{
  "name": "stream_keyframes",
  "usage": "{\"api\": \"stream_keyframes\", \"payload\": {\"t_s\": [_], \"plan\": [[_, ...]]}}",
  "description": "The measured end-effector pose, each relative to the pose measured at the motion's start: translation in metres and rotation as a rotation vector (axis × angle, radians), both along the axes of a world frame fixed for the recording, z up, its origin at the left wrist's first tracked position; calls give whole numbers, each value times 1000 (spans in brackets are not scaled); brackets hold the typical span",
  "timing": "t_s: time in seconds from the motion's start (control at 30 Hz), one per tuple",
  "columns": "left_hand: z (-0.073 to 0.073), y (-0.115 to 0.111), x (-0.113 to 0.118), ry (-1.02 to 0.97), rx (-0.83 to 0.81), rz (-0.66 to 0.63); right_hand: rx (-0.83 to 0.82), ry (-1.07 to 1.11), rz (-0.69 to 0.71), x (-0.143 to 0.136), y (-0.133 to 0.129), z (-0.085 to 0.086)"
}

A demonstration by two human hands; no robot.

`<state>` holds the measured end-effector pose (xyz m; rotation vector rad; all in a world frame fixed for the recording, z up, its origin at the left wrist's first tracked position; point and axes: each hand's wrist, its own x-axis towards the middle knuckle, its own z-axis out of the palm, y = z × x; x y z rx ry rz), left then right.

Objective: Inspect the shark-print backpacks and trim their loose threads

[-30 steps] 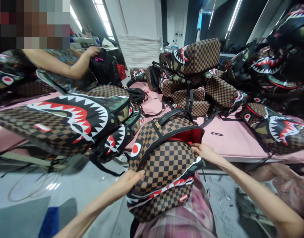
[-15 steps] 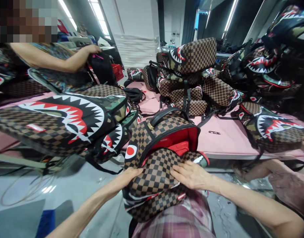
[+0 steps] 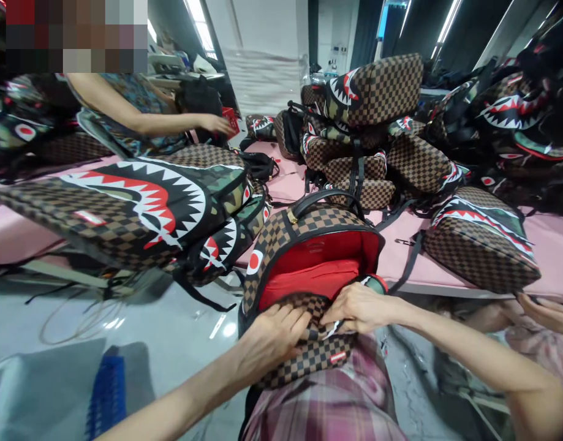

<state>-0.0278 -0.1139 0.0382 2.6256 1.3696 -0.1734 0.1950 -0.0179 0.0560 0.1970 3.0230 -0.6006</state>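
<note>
A brown-and-black checkered backpack (image 3: 274, 239) rests on my lap against the table edge, its mouth wide open on a red lining (image 3: 309, 275). Its front panel is folded down and outward. My left hand (image 3: 281, 327) has its fingers curled over that panel, the tips partly hidden in the folds. On the panel's other side, my right hand (image 3: 361, 308) is closed with fingers pinching the checkered material near the opening. A black carry handle (image 3: 324, 199) arches at the top of the bag.
A large shark-mouth backpack (image 3: 138, 202) lies left on the pink table (image 3: 281, 153). Several more bags (image 3: 373, 92) are piled behind. To the right, another person's hand (image 3: 547, 315) is near a checkered backpack (image 3: 483, 245). A co-worker's arm (image 3: 171, 122) reaches across at the back left.
My hands have moved inward, and the front panel is folded lower, exposing more red lining. The backpack at right has turned. The co-worker's arm at back left has stretched out to the right.
</note>
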Motion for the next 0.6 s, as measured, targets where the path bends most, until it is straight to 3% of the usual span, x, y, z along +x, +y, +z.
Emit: {"api": "stream_keyframes", "payload": {"t_s": [0.1, 0.23, 0.37, 0.47, 0.6], "plan": [[7, 18, -4, -13, -260, 45, 152, 94, -50, 4, -3, -5], [11, 61, -21, -204, -704, -27, 411, 98, -231, 4, -7, -22], [6, 92, -30, -280, -981, 94, 400, -40, -341, -1, -2, -39], [3, 94, -28, -226, -878, 151, 141, -215, -309, -1, 14, -47], [-1, 73, -12, -153, -326, 83, -273, -350, -269, -2, 53, -58]]}}
